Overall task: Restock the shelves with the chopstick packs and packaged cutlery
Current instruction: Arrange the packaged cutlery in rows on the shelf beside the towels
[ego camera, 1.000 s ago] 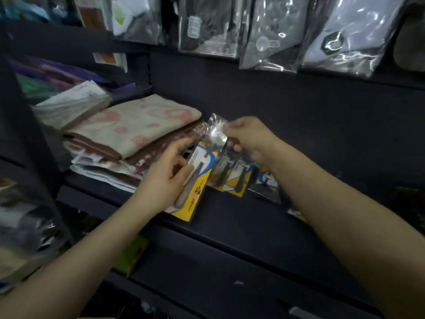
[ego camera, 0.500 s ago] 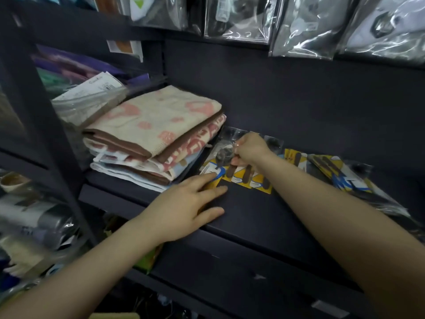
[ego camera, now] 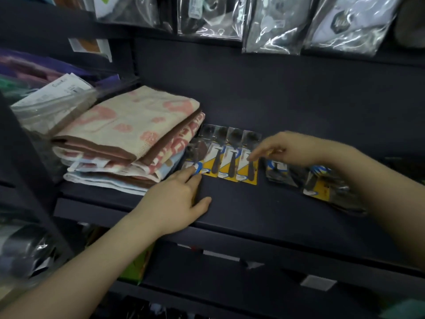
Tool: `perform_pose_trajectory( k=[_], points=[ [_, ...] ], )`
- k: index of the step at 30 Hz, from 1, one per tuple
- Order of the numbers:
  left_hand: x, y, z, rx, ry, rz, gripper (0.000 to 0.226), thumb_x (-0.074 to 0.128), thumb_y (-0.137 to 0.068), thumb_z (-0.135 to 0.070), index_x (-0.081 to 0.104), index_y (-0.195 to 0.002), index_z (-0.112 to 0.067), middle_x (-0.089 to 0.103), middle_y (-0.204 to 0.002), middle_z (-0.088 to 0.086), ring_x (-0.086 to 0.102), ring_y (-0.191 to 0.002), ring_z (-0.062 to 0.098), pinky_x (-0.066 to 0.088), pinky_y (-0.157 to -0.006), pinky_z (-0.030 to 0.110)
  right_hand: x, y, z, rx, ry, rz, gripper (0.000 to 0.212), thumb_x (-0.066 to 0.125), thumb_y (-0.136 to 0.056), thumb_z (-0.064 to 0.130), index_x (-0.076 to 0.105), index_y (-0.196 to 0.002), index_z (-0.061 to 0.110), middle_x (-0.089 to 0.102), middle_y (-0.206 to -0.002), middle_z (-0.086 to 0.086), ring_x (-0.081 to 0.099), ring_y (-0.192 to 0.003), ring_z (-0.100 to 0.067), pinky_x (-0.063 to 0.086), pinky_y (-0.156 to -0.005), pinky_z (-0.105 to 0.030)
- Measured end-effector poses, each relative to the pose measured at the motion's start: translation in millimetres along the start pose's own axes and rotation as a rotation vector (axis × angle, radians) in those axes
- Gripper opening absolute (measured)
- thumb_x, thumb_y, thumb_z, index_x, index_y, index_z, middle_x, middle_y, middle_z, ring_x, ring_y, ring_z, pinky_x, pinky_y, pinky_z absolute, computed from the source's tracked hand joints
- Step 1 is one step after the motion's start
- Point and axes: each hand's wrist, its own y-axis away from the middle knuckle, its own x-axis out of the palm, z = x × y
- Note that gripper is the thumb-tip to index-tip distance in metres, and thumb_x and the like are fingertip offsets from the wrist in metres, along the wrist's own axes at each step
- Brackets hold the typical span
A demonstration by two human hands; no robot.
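Note:
A row of yellow-and-blue carded spoon packs (ego camera: pixel 230 157) lies flat on the dark shelf (ego camera: pixel 264 208), side by side next to the towels. My left hand (ego camera: pixel 177 201) rests flat on the shelf, its forefinger touching the near end of the leftmost pack (ego camera: pixel 194 161). My right hand (ego camera: pixel 282 149) hovers over the right end of the row, fingers loosely stretched, fingertips at the rightmost pack (ego camera: pixel 249 162). A loose heap of more cutlery packs (ego camera: pixel 308 180) lies to the right, partly under my right forearm.
A stack of folded pink, beige and blue towels (ego camera: pixel 128 137) fills the shelf's left side, with a bagged item (ego camera: pixel 53 100) behind. Glossy plastic-bagged goods (ego camera: pixel 271 24) hang above. A lower shelf (ego camera: pixel 230 272) with price-label strips runs beneath.
The pack I held upright a second ago now lies flat in the row. My right hand has let go and moved right; my left forefinger moved up to the leftmost pack.

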Motion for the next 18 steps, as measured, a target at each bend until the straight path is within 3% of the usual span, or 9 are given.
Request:
perform_pose_trajectory(
  k=[3, 6, 8, 10, 12, 15, 18],
  points=[
    [-4.2, -2.4, 0.8, 0.02, -0.011, 0.006, 0.09, 0.011, -0.067, -0.07, 0.033, -0.137, -0.017, 0.023, -0.153, 0.0, 0.03, -0.136, 0.017, 0.035, -0.106, 0.032, 4.8, 17.4, -6.9, 0.019, 0.069, 0.192, 0.076, 0.035, -0.075, -0.02, 0.059, -0.122, 0.034, 0.052, -0.135, 0.015, 0.043, -0.128, -0.002, 0.035, -0.097, -0.009],
    [-6.4, -5.6, 0.9, 0.039, -0.024, 0.012, 0.078, 0.014, -0.076, -0.062, 0.04, -0.132, -0.014, 0.029, -0.15, 0.002, 0.039, -0.13, 0.02, 0.038, -0.101, 0.031, 13.1, 23.8, -7.6, -0.004, 0.214, 0.259, 0.075, 0.037, -0.075, -0.019, 0.054, -0.127, 0.032, 0.045, -0.141, 0.014, 0.037, -0.134, -0.005, 0.031, -0.11, -0.022],
    [-8.6, -5.8, 1.2, 0.032, -0.025, 0.029, 0.062, 0.02, -0.085, -0.05, 0.041, -0.13, -0.013, 0.029, -0.15, 0.001, 0.041, -0.128, 0.021, 0.038, -0.098, 0.03, 14.6, 25.6, -7.2, -0.029, 0.3, 0.222, 0.063, 0.042, -0.079, -0.013, 0.055, -0.126, 0.027, 0.049, -0.137, 0.01, 0.042, -0.128, -0.01, 0.034, -0.105, -0.023],
    [-11.0, -3.2, 0.4, 0.028, -0.008, 0.037, 0.077, 0.008, -0.071, -0.051, 0.043, -0.128, -0.011, 0.034, -0.147, 0.002, 0.044, -0.125, 0.022, 0.041, -0.097, 0.031, 13.2, 27.2, -8.4, -0.052, 0.336, 0.185, 0.05, 0.046, -0.083, -0.007, 0.056, -0.119, 0.025, 0.056, -0.124, 0.006, 0.048, -0.117, -0.015, 0.037, -0.093, -0.022],
    [-9.9, -1.7, 0.1, 0.008, 0.036, 0.032, 0.083, 0.006, -0.064, -0.05, 0.044, -0.126, -0.01, 0.039, -0.143, 0.003, 0.047, -0.122, 0.023, 0.042, -0.095, 0.035, 12.4, 29.5, -11.0, -0.073, 0.391, 0.15, 0.038, 0.048, -0.086, 0.0, 0.056, -0.113, 0.025, 0.057, -0.107, 0.014, 0.048, -0.109, -0.015, 0.041, -0.089, -0.027],
    [-8.9, -1.4, -4.2, -0.037, 0.1, 0.012, 0.06, 0.027, -0.079, -0.036, 0.041, -0.13, -0.008, 0.038, -0.144, 0.005, 0.043, -0.127, 0.023, 0.038, -0.102, 0.034, 13.5, 29.7, -17.1, -0.156, 0.547, 0.03, 0.024, 0.056, -0.085, 0.012, 0.057, -0.105, 0.024, 0.054, -0.105, 0.012, 0.045, -0.106, -0.015, 0.043, -0.089, -0.038],
    [-8.6, -4.1, -10.7, -0.025, 0.137, -0.011, 0.052, 0.042, -0.089, -0.025, 0.033, -0.138, -0.01, 0.029, -0.149, 0.006, 0.027, -0.137, 0.02, 0.023, -0.111, 0.026, 10.1, 29.0, -22.7, -0.228, 0.593, -0.069, 0.017, 0.063, -0.081, 0.013, 0.06, -0.097, 0.019, 0.06, -0.103, 0.005, 0.047, -0.101, -0.019, 0.04, -0.083, -0.032]
  ],
)
